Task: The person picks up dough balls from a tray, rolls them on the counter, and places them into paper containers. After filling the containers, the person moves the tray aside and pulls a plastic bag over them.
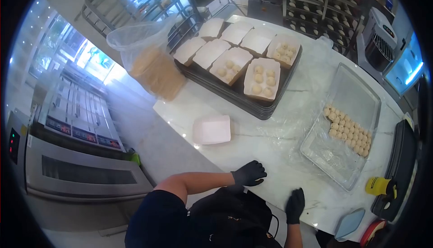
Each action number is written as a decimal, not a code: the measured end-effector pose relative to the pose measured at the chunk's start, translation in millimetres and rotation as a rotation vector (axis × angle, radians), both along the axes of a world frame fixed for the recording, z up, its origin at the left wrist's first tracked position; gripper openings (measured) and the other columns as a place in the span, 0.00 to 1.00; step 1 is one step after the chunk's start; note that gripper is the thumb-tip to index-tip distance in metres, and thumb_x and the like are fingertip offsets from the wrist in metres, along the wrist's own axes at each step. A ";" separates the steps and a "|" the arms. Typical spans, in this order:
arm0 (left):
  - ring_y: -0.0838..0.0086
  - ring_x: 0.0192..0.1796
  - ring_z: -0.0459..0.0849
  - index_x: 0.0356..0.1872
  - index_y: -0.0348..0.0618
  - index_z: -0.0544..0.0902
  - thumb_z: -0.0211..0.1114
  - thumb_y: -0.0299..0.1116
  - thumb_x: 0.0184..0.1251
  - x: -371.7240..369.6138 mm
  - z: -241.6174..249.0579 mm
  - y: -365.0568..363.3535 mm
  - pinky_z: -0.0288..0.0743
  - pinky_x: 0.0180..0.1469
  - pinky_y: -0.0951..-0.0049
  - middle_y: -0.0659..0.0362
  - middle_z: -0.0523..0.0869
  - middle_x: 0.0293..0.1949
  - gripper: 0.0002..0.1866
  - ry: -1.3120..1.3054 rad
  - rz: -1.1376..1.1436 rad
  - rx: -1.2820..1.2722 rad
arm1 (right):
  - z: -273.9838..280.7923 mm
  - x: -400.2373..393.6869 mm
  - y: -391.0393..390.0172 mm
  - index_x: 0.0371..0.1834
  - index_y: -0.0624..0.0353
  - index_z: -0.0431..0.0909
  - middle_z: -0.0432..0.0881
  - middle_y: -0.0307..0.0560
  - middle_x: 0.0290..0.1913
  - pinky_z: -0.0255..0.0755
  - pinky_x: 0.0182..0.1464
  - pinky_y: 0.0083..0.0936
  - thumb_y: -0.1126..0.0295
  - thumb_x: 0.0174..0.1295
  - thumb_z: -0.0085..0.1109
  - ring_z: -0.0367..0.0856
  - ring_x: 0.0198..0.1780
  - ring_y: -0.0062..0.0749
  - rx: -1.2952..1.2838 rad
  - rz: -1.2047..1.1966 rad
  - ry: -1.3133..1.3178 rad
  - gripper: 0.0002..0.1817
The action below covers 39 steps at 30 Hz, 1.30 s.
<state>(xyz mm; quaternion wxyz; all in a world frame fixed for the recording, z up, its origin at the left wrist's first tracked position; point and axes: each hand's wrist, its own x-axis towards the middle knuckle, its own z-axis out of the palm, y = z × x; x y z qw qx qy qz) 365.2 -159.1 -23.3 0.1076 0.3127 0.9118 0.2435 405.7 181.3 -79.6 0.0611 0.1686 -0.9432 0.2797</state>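
My left hand [249, 173], in a black glove, rests at the near edge of the marble counter with its fingers apart and nothing in them. An unfilled white paper tray [212, 129] lies on the counter just beyond it. My right hand [295, 205], gloved in black too, is at the counter edge farther right, fingers loosely extended and holding nothing visible. Beyond it to the right, a clear plastic tray [322, 157] holds rows of small round dough balls [347, 130]. Plastic film partly covers that tray's near side.
Stacked dark baking trays [266, 111] carry several paper trays; some hold dough balls [259, 77]. A plastic bag [155, 72] with brown contents stands at their left. On the right are a yellow container [378, 186], a blue-grey lid [350, 223] and a black case [399, 171].
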 end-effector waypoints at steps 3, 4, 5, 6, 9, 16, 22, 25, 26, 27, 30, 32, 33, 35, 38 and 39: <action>0.58 0.53 0.78 0.44 0.46 0.83 0.66 0.37 0.62 -31.1 -0.5 -5.1 0.71 0.56 0.58 0.54 0.82 0.47 0.12 0.219 0.048 0.092 | -31.7 -7.7 41.8 0.56 0.64 0.81 0.82 0.57 0.58 0.62 0.73 0.44 0.68 0.60 0.66 0.73 0.69 0.51 -0.192 -0.336 -0.224 0.21; 0.59 0.55 0.79 0.48 0.46 0.84 0.66 0.36 0.61 -34.4 -4.5 -3.3 0.71 0.59 0.57 0.54 0.83 0.50 0.14 0.318 0.070 0.131 | -15.0 -44.0 24.2 0.55 0.64 0.82 0.82 0.58 0.58 0.63 0.73 0.43 0.69 0.59 0.67 0.74 0.68 0.52 -0.179 -0.354 -0.026 0.20; 0.59 0.55 0.79 0.48 0.46 0.84 0.66 0.36 0.61 -37.6 -11.0 7.4 0.71 0.59 0.57 0.54 0.83 0.50 0.14 0.311 0.073 0.128 | -6.4 -63.4 10.5 0.54 0.63 0.83 0.82 0.59 0.59 0.64 0.73 0.43 0.70 0.58 0.68 0.74 0.68 0.53 -0.167 -0.366 0.173 0.19; 0.58 0.62 0.76 0.52 0.46 0.84 0.66 0.36 0.63 -41.1 -18.0 25.5 0.67 0.65 0.54 0.54 0.81 0.57 0.16 0.294 0.018 0.269 | -2.0 -55.4 -0.8 0.54 0.63 0.83 0.82 0.59 0.59 0.64 0.73 0.43 0.70 0.58 0.68 0.74 0.68 0.53 -0.166 -0.359 0.165 0.19; 0.57 0.73 0.69 0.56 0.47 0.84 0.65 0.36 0.66 -13.1 -27.3 35.6 0.58 0.75 0.52 0.56 0.77 0.67 0.18 0.162 -0.119 0.410 | 25.7 -36.0 -46.0 0.52 0.65 0.83 0.82 0.61 0.58 0.67 0.71 0.42 0.70 0.60 0.68 0.77 0.64 0.56 -0.032 -0.070 0.085 0.17; 0.54 0.75 0.66 0.59 0.46 0.81 0.63 0.38 0.68 -42.6 -30.4 0.1 0.58 0.76 0.51 0.52 0.78 0.66 0.20 0.218 -0.024 0.220 | -27.7 -60.2 16.9 0.56 0.60 0.83 0.81 0.58 0.62 0.67 0.70 0.42 0.67 0.56 0.72 0.74 0.69 0.51 -0.133 -0.317 0.164 0.23; 0.53 0.71 0.72 0.54 0.44 0.84 0.63 0.38 0.68 -4.3 -35.4 21.0 0.63 0.74 0.52 0.54 0.79 0.66 0.17 0.063 -0.280 0.154 | 20.0 -9.2 -26.4 0.52 0.61 0.83 0.84 0.59 0.56 0.71 0.66 0.46 0.59 0.56 0.72 0.79 0.62 0.54 -0.014 -0.048 0.125 0.23; 0.51 0.71 0.72 0.54 0.44 0.84 0.65 0.37 0.65 -4.0 -38.0 -18.3 0.62 0.74 0.50 0.53 0.79 0.65 0.18 -0.242 -0.113 0.248 | -10.1 -10.4 12.9 0.57 0.58 0.83 0.81 0.60 0.61 0.68 0.69 0.43 0.64 0.54 0.74 0.75 0.67 0.53 -0.033 -0.137 -0.067 0.25; 0.52 0.71 0.72 0.55 0.45 0.84 0.65 0.38 0.66 -22.0 -37.5 -21.4 0.63 0.74 0.51 0.52 0.80 0.65 0.18 -0.047 -0.064 0.180 | -14.3 -35.5 11.4 0.56 0.57 0.83 0.81 0.59 0.61 0.68 0.70 0.43 0.65 0.53 0.74 0.75 0.68 0.53 -0.032 -0.155 0.028 0.25; 0.53 0.70 0.73 0.55 0.45 0.84 0.64 0.39 0.67 -36.9 -37.7 -22.9 0.63 0.74 0.52 0.52 0.80 0.64 0.18 0.140 -0.017 0.112 | -14.0 -55.1 6.5 0.55 0.57 0.84 0.81 0.59 0.62 0.67 0.71 0.43 0.66 0.53 0.74 0.74 0.69 0.52 -0.030 -0.175 0.116 0.24; 0.55 0.70 0.74 0.53 0.46 0.85 0.64 0.39 0.68 -42.2 -32.5 28.3 0.64 0.73 0.53 0.52 0.82 0.61 0.16 0.329 0.044 0.227 | -0.8 -51.4 -20.9 0.54 0.57 0.84 0.81 0.58 0.62 0.67 0.71 0.43 0.67 0.52 0.74 0.74 0.69 0.52 -0.066 -0.167 0.152 0.23; 0.59 0.70 0.75 0.49 0.48 0.86 0.65 0.39 0.68 -10.4 -35.6 40.6 0.65 0.72 0.55 0.51 0.84 0.59 0.13 0.305 0.028 0.432 | 15.2 -37.5 -58.0 0.52 0.58 0.84 0.81 0.59 0.61 0.68 0.71 0.44 0.68 0.52 0.74 0.75 0.68 0.52 -0.173 -0.105 0.038 0.22; 0.60 0.70 0.75 0.47 0.48 0.86 0.65 0.39 0.68 4.9 -45.9 39.5 0.65 0.72 0.55 0.50 0.84 0.59 0.12 0.291 0.007 0.477 | 10.6 -18.7 -46.6 0.53 0.58 0.84 0.82 0.58 0.61 0.67 0.70 0.44 0.67 0.52 0.75 0.75 0.68 0.52 -0.153 -0.049 0.010 0.23; 0.60 0.69 0.75 0.48 0.48 0.85 0.66 0.39 0.67 7.3 -64.2 -16.3 0.65 0.72 0.55 0.50 0.83 0.58 0.13 0.006 -0.110 0.484 | 2.0 -8.1 -16.4 0.54 0.58 0.83 0.82 0.57 0.61 0.67 0.70 0.44 0.66 0.52 0.75 0.75 0.68 0.51 -0.121 0.007 -0.014 0.25; 0.59 0.65 0.77 0.50 0.48 0.84 0.66 0.40 0.67 -41.0 5.2 -32.6 0.68 0.69 0.56 0.49 0.83 0.56 0.14 -0.253 -0.203 0.075 | -20.8 -30.6 18.2 0.52 0.56 0.84 0.85 0.55 0.56 0.71 0.67 0.44 0.64 0.52 0.76 0.79 0.64 0.50 0.057 -0.184 0.193 0.23; 0.58 0.62 0.79 0.51 0.47 0.83 0.65 0.40 0.69 -53.6 30.8 -24.5 0.71 0.67 0.57 0.49 0.83 0.54 0.14 -0.197 -0.166 -0.321 | -19.9 -38.9 -1.5 0.52 0.56 0.84 0.85 0.55 0.56 0.71 0.67 0.44 0.64 0.52 0.76 0.79 0.64 0.50 0.061 -0.189 0.185 0.23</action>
